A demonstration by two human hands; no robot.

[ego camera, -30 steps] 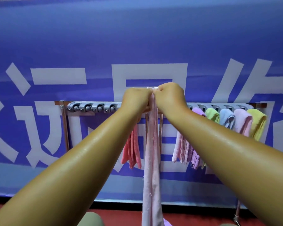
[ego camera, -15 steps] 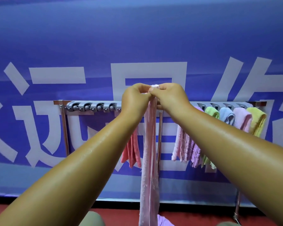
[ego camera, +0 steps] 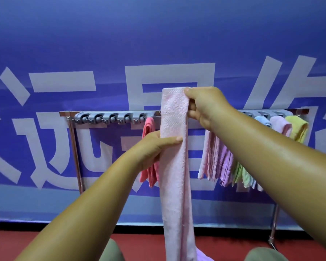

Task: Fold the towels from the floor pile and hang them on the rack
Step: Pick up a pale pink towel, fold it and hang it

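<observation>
Far left, the rack (ego camera: 66,113) shows a run of grey clips (ego camera: 109,118) with nothing hanging from them. Next comes a coral towel (ego camera: 149,147), already hung. Just in front of it the left hand (ego camera: 152,149) pinches the long pink towel (ego camera: 175,166) partway down, thumb laid across the front and fingers tucked behind. The towel hangs as a narrow lengthwise strip in front of the rack's middle, its tail dropping out of view at the bottom. The right hand (ego camera: 203,106) grips the top right corner, fingers curled round the edge, holding it above the bar. To the right, a bunch of hung towels (ego camera: 218,162) runs out to a yellow towel (ego camera: 297,129).

I judge this to be the folding step: narrowed lengthwise, not yet halved or hung. The next move calls for doubling the strip evenly, then feeding the fold into a free clip. A lilac scrap at the bottom edge may be the floor pile (ego camera: 203,258), though too little shows.
</observation>
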